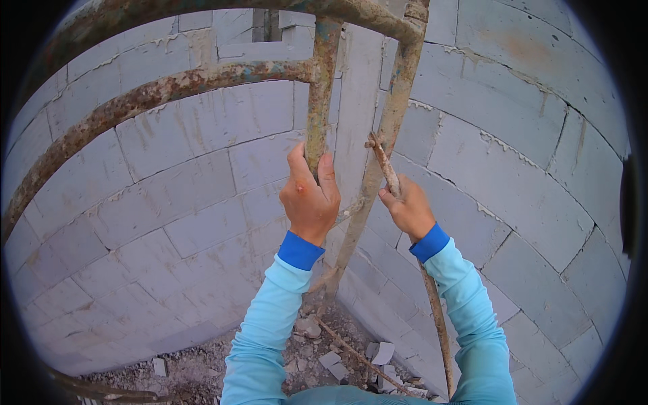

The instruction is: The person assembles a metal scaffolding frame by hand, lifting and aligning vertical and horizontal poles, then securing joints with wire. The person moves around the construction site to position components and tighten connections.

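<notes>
1. The left hand (309,200) has its grip clamped around the inner upright (322,94) of a tubular metal scaffold frame (202,75), index finger on the tube's left side and thumb on its right
2. The right hand (410,210) has its grip closed on a slim cross brace (385,164), a little below the brace's upper end
3. The cross brace is rust brown with a pale, whitish crust near the top, and a small stub juts left at its tip; lower down it passes behind the right sleeve (472,324) and slants to the bottom edge
4. That tip is at the outer post (393,111) of the frame; whether the two touch, I cannot tell
5. The frame stands near the corner between the left block wall (196,196) and the right block wall (499,189); its upright is mottled yellowish and brown, its lower bar (148,91) rusty with blue-green flecks
6. Both walls are of grey blocks with rough mortar joints; below, a thin rod (368,362) crosses rubble (307,327) on the ground
</notes>
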`<state>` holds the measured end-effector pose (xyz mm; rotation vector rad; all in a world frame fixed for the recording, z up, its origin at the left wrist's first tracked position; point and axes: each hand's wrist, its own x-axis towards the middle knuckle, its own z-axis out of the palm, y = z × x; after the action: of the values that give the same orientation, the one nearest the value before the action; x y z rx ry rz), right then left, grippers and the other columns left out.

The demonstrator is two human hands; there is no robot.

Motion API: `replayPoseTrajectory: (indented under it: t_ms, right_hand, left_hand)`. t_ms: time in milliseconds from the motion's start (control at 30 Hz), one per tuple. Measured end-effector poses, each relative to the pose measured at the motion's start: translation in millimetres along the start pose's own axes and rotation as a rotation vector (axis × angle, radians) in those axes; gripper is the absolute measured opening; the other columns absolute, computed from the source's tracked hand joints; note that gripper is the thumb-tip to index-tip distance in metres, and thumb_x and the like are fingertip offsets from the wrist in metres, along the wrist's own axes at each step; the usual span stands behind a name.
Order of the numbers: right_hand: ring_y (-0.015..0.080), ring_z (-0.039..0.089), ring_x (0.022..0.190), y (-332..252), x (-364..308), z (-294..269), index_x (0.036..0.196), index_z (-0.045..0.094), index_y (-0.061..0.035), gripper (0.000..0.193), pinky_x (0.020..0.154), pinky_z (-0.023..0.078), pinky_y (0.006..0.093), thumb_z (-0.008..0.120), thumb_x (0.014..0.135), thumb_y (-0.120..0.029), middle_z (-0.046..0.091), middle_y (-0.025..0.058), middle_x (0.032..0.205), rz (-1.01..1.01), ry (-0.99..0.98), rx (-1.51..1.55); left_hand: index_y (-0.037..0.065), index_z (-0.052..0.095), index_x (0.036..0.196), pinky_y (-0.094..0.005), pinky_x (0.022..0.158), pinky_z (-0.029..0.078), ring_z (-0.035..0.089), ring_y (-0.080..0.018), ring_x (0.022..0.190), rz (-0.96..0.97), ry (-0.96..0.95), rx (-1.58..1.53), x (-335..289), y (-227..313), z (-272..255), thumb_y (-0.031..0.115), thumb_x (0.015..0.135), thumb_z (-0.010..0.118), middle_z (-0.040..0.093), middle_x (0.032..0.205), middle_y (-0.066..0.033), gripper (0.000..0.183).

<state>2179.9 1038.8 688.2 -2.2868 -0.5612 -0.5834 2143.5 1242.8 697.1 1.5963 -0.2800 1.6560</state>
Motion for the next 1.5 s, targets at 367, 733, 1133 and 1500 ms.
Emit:
replayPoseTrajectory:
  t_ms: [367, 733, 1133, 1500]
  right_hand:
    - [0.0467, 0.066, 0.088, -36.9, -12.6, 4.9, 0.111, 0.058, 0.0039, 0.036, 0.078, 0.050, 0.0503, 0.064, 0.098, -0.030, 0.067, 0.0283, 0.091, 0.038, -0.086, 0.070]
    - [0.0362, 0.062, 0.077, -65.9, -52.1, 53.2, 0.104, 0.059, 0.0023, 0.038, 0.072, 0.048, 0.0458, 0.066, 0.096, -0.034, 0.064, 0.0202, 0.083, 0.083, -0.250, 0.260]
    - [0.0116, 0.046, 0.060, 3.7, -26.0, -27.1, 0.093, 0.061, -0.0011, 0.042, 0.056, 0.043, 0.0349, 0.065, 0.098, -0.043, 0.048, 0.0007, 0.067, 0.160, -0.054, 0.131]
    - [0.0218, 0.049, 0.064, 59.1, -55.2, 29.4, 0.087, 0.059, 0.0003, 0.045, 0.061, 0.042, 0.0396, 0.067, 0.095, -0.043, 0.051, 0.0076, 0.066, 0.242, -0.035, 0.179]
  left_hand:
    - [0.001, 0.049, 0.131, -0.0423, 0.067, 0.055, 0.072, -0.0393, 0.078, -0.134, -0.058, 0.057, 11.0, -1.3, 2.6, 0.025, 0.102, 0.057, 0.072, 0.093, -0.0208, 0.038]
    - [0.002, 0.050, 0.126, -0.0431, 0.062, 0.053, 0.071, -0.0380, 0.074, -0.098, -0.108, -0.022, 7.2, -15.9, -2.9, 0.028, 0.103, 0.056, 0.072, 0.089, -0.0178, 0.035]
    - [0.001, 0.054, 0.121, -0.0462, 0.064, 0.051, 0.068, -0.0368, 0.074, 0.126, 0.035, 0.165, 22.7, -53.6, 7.6, 0.033, 0.103, 0.057, 0.067, 0.081, -0.0197, 0.037]
    - [0.001, 0.056, 0.114, -0.0518, 0.065, 0.047, 0.062, -0.0510, 0.081, 0.105, 0.071, 0.196, 42.1, -85.6, 8.9, 0.026, 0.105, 0.052, 0.064, 0.086, -0.0279, 0.027]
